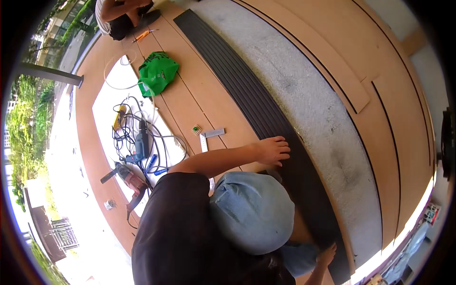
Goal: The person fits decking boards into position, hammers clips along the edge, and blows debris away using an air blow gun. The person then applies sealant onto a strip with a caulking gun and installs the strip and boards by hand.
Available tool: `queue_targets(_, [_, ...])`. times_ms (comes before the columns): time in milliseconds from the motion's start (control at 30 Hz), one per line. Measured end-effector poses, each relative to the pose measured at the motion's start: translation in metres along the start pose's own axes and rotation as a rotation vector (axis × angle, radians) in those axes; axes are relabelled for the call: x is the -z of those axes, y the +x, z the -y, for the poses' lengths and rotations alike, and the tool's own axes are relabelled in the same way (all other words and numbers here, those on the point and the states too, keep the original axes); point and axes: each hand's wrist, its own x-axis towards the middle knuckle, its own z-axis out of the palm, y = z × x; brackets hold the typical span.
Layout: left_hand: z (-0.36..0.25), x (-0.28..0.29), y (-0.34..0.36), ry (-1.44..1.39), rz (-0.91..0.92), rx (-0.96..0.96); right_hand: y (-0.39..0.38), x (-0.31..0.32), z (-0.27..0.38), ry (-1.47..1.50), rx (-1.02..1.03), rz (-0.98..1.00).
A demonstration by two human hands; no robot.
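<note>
A long dark grey ribbed board (266,118) runs from the far middle down to the near right, lying along the edge of the brown decking. My left hand (273,151) rests on its left side, fingers spread over the surface. Nearer to me, my right hand (326,255) touches the same board close to its near end; its fingers lie on top and show only in part. My bent knee in light blue jeans (254,213) is between the two hands. A metal square (211,135) lies on the decking left of my left hand.
A white sheet (111,102) at left carries a blue drill (141,145), tangled cords and blue markers. A red power tool (129,176) lies beside them. A green bag (158,74) sits beyond. Another person (121,16) crouches at the far left. Bare concrete (308,99) and brown boards (394,114) extend right.
</note>
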Motion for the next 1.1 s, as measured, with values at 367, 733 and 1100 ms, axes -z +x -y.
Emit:
queue_targets(367, [-0.071,-0.002,0.066,-1.183,0.395,0.549,-0.18,-0.077,0.002,1.228,-0.571,-0.35])
queue_targets(733, [0.023,0.13,0.156,-1.705,0.465,0.349,-0.259,-0.207,-0.009,1.887,-1.24,-0.667])
queue_targets(1100, [-0.019,0.118,0.264,-1.132,-0.008,1.203,-0.311,-0.434,-0.329,0.719,-1.868,-0.541])
